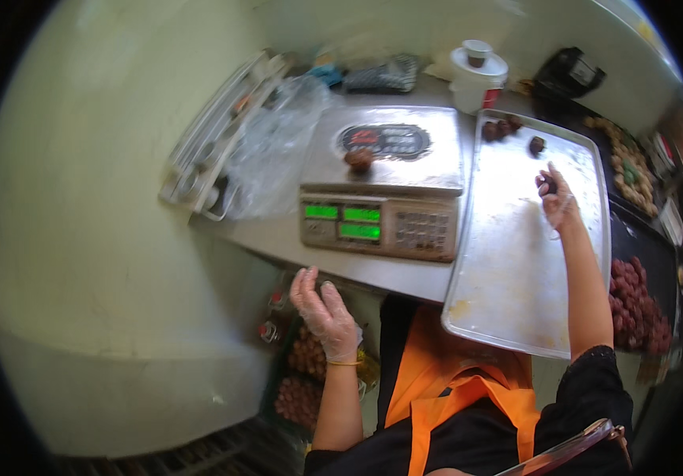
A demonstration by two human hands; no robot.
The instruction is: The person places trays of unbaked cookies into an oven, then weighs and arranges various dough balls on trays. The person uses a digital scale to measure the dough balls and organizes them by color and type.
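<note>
My right hand (557, 199), in a clear plastic glove, holds a small dark brown ball (548, 185) above a metal sheet tray (508, 256). Beyond it a single dark ball (537, 146) rests on the tray, and several more dark balls (500, 128) sit together at the far left corner. On the steel plate of a digital scale (377, 178) lies one brown lump (359, 159). The scale's green displays (359, 231) are lit. My left hand (324, 312), also gloved, hovers off the table's front edge with fingers apart and nothing in it.
Clear plastic bags (282, 137) and a slanted rack (216, 143) stand left of the scale. A lidded white bucket (477, 83) is behind the tray. On the right are a dark tray with reddish balls (638, 303) and a tray of tan pieces (629, 166). Crates (302, 381) sit below.
</note>
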